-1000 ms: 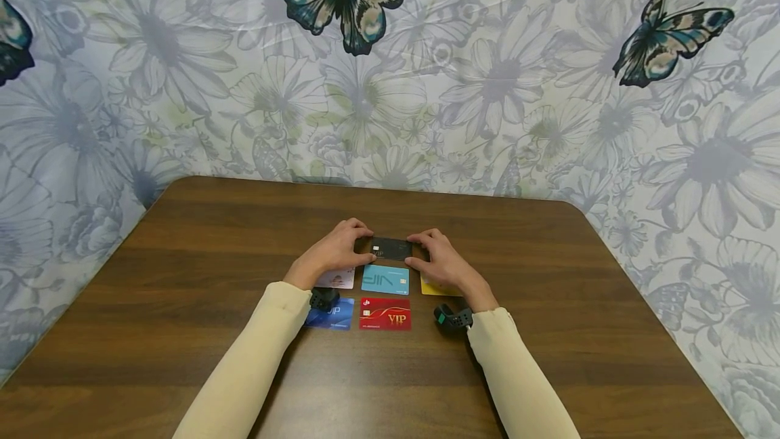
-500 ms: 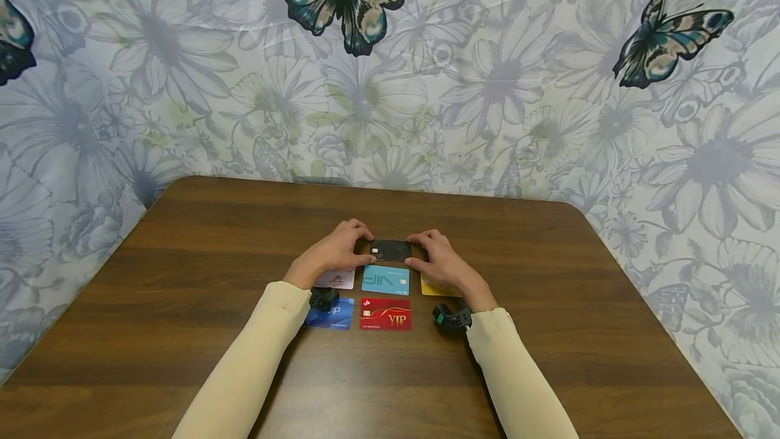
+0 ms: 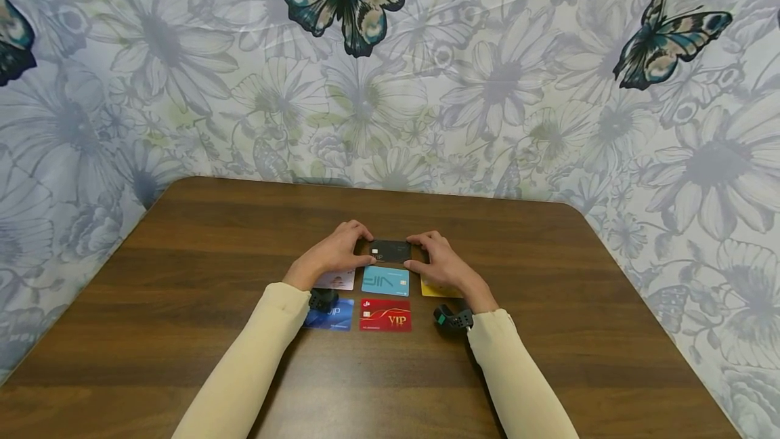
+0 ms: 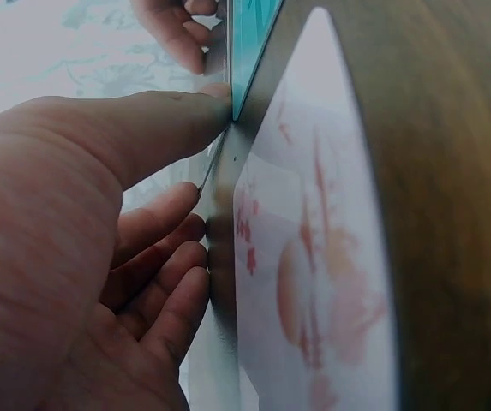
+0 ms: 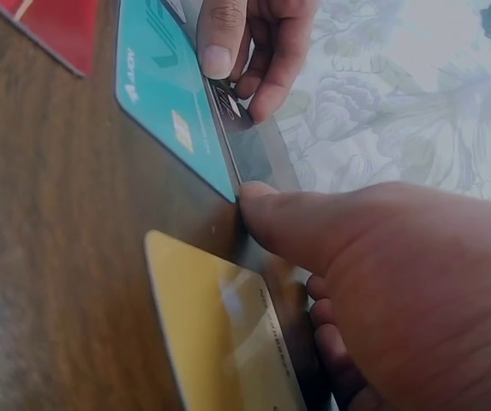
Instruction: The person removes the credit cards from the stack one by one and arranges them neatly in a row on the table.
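Observation:
A black card [image 3: 391,251] marked VIP lies at the far side of a group of cards. My left hand [image 3: 336,248] holds its left end by the corners, thumb at the near corner and forefinger at the far one. At the opposite end, my right hand [image 3: 440,260] grips the card the same way. Just nearer than the black card lies a turquoise card [image 3: 385,281]. Below my left hand is a white card with a reddish picture [image 4: 314,257], and below my right hand a yellow card [image 5: 215,321]; each is partly hidden in the head view.
In the near row are a blue card [image 3: 332,317], partly covered by the left wrist camera [image 3: 323,299], and a red card [image 3: 386,315]. All lie on a brown wooden table [image 3: 378,385]. Behind it hangs a cloth with flowers and butterflies [image 3: 390,120].
Both hands stay at the ends of the black card. The card has shifted very slightly left and nearer; the other cards stay in place.

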